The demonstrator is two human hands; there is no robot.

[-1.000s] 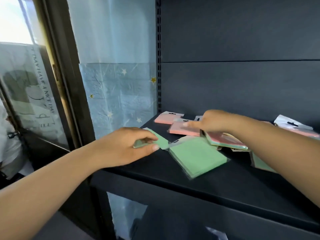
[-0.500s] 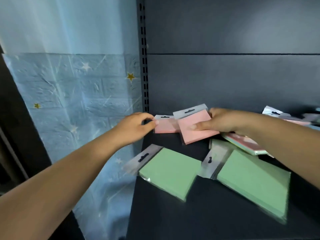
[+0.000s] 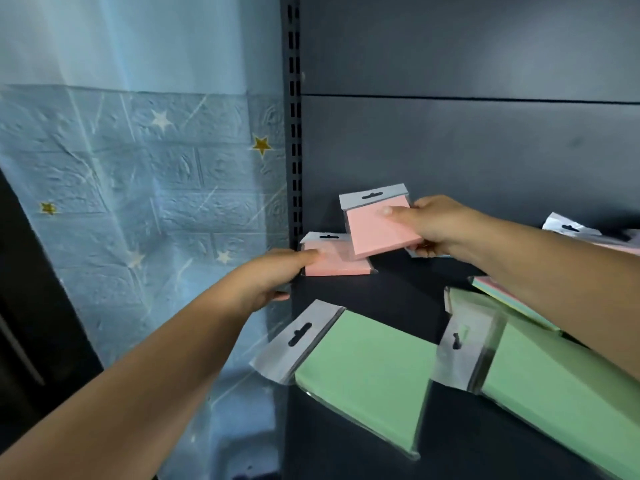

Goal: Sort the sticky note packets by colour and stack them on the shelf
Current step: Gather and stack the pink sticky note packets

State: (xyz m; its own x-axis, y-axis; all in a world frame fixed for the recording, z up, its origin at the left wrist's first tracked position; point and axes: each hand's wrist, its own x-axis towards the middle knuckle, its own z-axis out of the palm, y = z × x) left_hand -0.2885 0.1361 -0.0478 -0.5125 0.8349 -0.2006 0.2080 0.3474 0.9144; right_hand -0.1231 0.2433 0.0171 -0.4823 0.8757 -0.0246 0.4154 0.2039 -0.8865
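Note:
My right hand pinches a pink sticky note packet and holds it tilted in the air above the dark shelf. Just below and left of it, a second pink packet lies flat in the shelf's back left corner, and my left hand grips its left edge with thumb on top. Two green packets lie flat nearer to me, one at front centre and one at front right. Under my right forearm sits another packet with pink and green edges.
More packets lie at the far right of the shelf, partly cut off. The slotted upright post marks the shelf's left edge. Left of it hangs blue star-patterned wall covering. The dark back panel closes the shelf behind.
My right hand has lifted the pink packet higher and further back over the other pink one. My left hand has closed on the lying pink packet's left edge. The camera has moved closer.

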